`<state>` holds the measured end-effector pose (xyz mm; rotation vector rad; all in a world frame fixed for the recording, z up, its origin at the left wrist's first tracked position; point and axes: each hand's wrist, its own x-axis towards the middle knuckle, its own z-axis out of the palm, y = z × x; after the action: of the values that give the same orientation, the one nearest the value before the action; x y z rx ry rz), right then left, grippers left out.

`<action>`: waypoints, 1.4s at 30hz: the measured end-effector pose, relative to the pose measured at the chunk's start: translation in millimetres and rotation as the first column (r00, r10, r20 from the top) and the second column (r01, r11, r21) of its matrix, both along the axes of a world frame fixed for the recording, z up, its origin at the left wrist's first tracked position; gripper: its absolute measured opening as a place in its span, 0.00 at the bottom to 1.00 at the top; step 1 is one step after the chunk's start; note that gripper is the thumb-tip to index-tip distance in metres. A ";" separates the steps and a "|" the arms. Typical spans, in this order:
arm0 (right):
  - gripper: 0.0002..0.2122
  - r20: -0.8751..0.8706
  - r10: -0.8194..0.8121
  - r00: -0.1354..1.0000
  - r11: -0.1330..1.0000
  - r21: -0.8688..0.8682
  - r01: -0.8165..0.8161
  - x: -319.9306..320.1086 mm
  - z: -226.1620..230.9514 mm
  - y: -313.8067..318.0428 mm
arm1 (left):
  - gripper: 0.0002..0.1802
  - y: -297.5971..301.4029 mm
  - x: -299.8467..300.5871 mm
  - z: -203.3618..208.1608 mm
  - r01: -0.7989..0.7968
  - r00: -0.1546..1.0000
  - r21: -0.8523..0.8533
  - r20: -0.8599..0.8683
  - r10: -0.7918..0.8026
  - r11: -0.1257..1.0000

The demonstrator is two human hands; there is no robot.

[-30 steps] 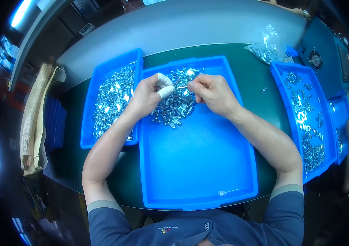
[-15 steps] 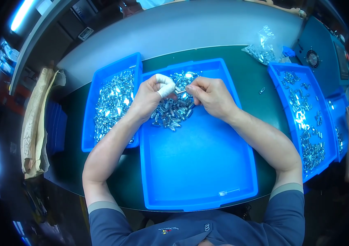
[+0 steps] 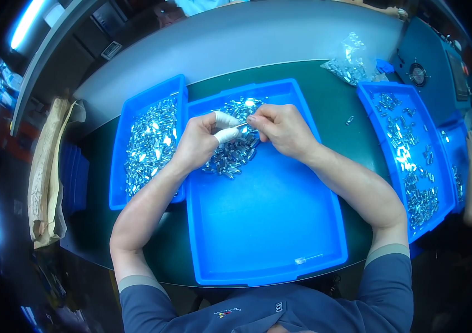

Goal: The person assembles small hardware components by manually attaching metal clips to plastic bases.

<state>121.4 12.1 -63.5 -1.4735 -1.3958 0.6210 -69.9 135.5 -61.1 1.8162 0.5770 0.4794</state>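
Observation:
Over the far part of a large blue tray (image 3: 264,222), my two hands meet at a thin, shiny metal piece (image 3: 243,125). My left hand (image 3: 196,143) has white covers on its thumb and forefinger, and their tips close on one end of it. The other end is pinched between the thumb and forefinger of my right hand (image 3: 287,132). The piece is too small to make out in detail. Below and behind my fingers lies a heap of small shiny metal parts (image 3: 229,160), partly hidden by my hands.
At left stands a blue bin (image 3: 115,183) full of similar metal parts (image 3: 150,144). At right is another blue tray (image 3: 405,180) with scattered parts. A clear bag of parts (image 3: 349,67) and one loose part (image 3: 349,120) lie on the green table (image 3: 325,91). A small clear piece (image 3: 308,259) rests in the tray's near right corner.
The covered thumb and forefinger of my left hand have shifted around the metal piece, with a gap now showing between them. My right hand keeps its pinch. The whole view has shifted slightly.

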 end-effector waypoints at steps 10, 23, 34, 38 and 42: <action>0.15 0.163 -0.029 0.986 0.987 0.158 0.003 2.4 -23.7 10.3 | 0.07 -4.9 -3.8 -10.9 -0.022 0.998 0.338 -0.046 0.040 0.941; 0.14 0.087 -0.120 0.989 0.983 0.147 0.107 -3.6 -18.3 6.6 | 0.06 -10.8 1.3 -3.7 -0.025 1.000 0.241 0.024 0.019 0.970; 0.18 0.071 -0.046 0.996 0.990 0.136 0.036 18.3 -24.9 7.2 | 0.08 -14.1 12.4 7.6 -0.008 1.000 0.652 -0.007 0.016 0.758; 0.18 -0.118 -0.047 0.992 0.996 0.068 0.056 10.0 -17.8 11.3 | 0.09 -2.8 -10.9 19.8 -0.237 0.949 0.727 0.030 0.315 0.645; 0.18 -0.150 -0.077 0.986 0.989 0.113 0.094 4.6 -12.9 10.1 | 0.10 31.4 -48.2 38.6 -0.303 0.814 0.912 0.097 0.572 0.276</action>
<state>126.0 22.2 -76.4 -1.3581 -1.2292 0.5695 -118.0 166.8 -22.5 2.8119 1.2010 1.1351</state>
